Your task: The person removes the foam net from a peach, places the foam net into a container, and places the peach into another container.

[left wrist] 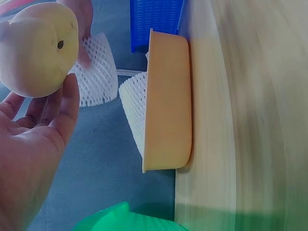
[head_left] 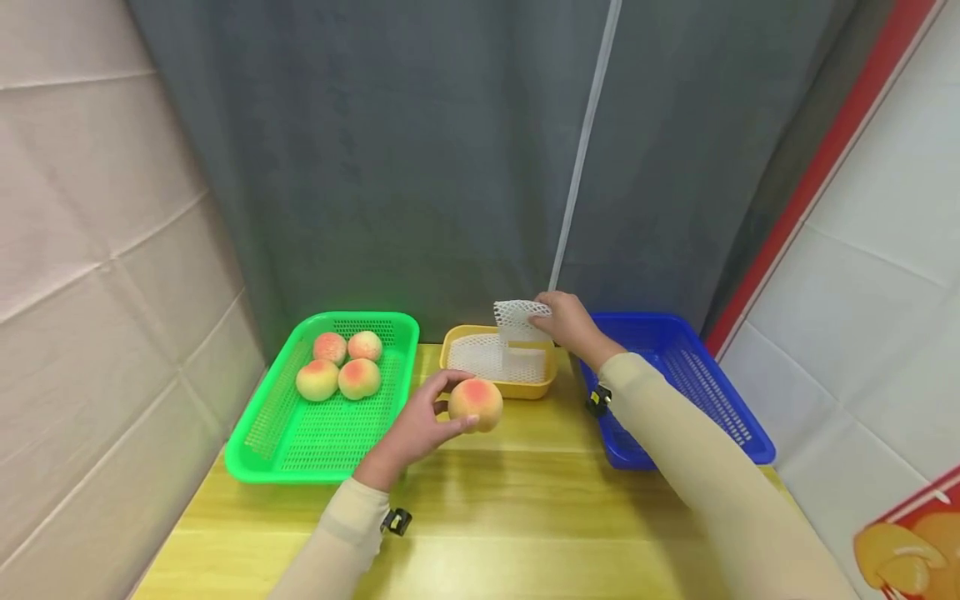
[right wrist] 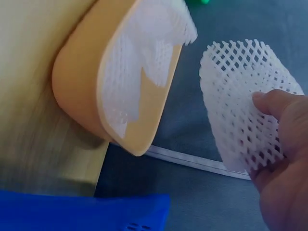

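Note:
A yellow-and-red peach (head_left: 476, 403) is held between the thumb and fingers of my left hand (head_left: 422, 425), above the table in front of the yellow box. In the left wrist view the peach (left wrist: 41, 50) shows a small dark spot on its side. My right hand (head_left: 573, 327) pinches a white foam net sleeve (head_left: 521, 320) over the yellow box (head_left: 498, 388). Seen from the right wrist, that foam net (right wrist: 240, 106) is flat, with the thumb across it. More white foam nets (head_left: 476, 354) lie inside the box.
On the left stands a green basket (head_left: 322, 479) with several peaches (head_left: 360, 379) at its back. A blue basket (head_left: 686, 367) sits at the right, partly behind my right forearm. A dark curtain (head_left: 375, 167) hangs behind the wooden table (head_left: 510, 508).

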Available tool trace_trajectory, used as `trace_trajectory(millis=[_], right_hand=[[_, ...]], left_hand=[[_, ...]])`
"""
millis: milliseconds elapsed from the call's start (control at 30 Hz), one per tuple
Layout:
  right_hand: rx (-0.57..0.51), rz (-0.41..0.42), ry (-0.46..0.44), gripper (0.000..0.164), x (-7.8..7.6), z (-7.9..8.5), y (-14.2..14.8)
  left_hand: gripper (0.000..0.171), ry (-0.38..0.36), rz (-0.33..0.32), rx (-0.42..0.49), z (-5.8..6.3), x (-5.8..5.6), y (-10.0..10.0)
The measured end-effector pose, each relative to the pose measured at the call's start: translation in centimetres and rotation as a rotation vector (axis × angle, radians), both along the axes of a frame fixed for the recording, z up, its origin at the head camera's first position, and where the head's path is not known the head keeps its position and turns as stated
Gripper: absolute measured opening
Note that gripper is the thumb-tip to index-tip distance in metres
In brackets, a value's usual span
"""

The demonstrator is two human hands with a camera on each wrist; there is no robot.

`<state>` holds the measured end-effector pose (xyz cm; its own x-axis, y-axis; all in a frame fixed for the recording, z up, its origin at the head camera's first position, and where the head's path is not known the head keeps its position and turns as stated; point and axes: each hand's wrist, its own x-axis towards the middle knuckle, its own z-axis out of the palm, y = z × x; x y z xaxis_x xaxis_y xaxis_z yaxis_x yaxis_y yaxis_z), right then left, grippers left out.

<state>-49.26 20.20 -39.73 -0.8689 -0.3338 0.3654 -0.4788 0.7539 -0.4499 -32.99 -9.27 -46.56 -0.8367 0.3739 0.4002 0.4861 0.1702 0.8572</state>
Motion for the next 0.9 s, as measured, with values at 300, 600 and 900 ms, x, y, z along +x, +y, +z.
trace_trajectory(millis=[300,600,900], right_hand=[[0.058,-0.055,0.054,0.026,-2.9,-1.7,-1.5],[0.215,0.028,0.153,0.025,-3.9,-5.8,-1.7],[0.305,0.148,-0.101,0.029,-3.5,-6.4,-1.6]], left_hand=[[0.059,-0.016,-0.001,-0.004,-0.2,-0.1,-0.4],[0.061,-0.018,-0.005,-0.003,-0.5,0.1,-0.1],[0.062,-0.028,0.027,-0.017,0.0,0.4,-0.5]])
